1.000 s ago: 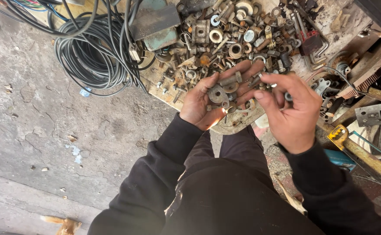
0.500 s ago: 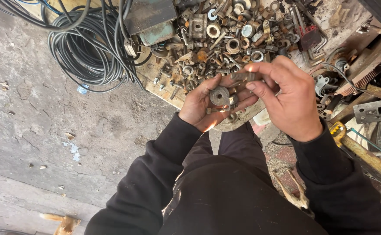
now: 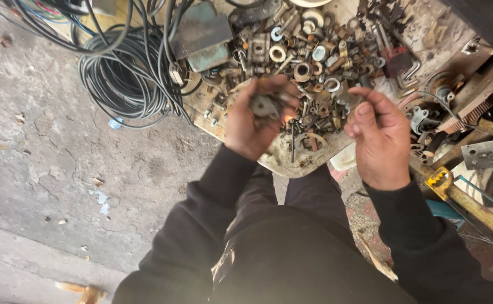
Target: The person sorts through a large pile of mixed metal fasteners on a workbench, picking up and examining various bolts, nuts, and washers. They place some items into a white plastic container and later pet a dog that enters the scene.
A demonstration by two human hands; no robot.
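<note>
My left hand (image 3: 255,121) is cupped palm-up over the near edge of a board (image 3: 291,163) heaped with rusty nuts, washers and bolts (image 3: 308,62). In its palm lies a round metal disc (image 3: 264,105) with a few smaller pieces; motion blur hides their detail. My right hand (image 3: 378,138) is off to the right, apart from the left, pinching a small metal piece (image 3: 352,101) between thumb and fingertips above the pile.
A coil of black cable (image 3: 125,73) lies on the concrete floor to the left. A greenish metal box (image 3: 204,36) sits at the board's far left. Tools, a wooden handle (image 3: 477,208) and metal brackets crowd the right side. My knees are below the board.
My hands were together over the disc in the left palm. They have now separated; the right hand moved right with a small piece, and the left closed slightly around the disc.
</note>
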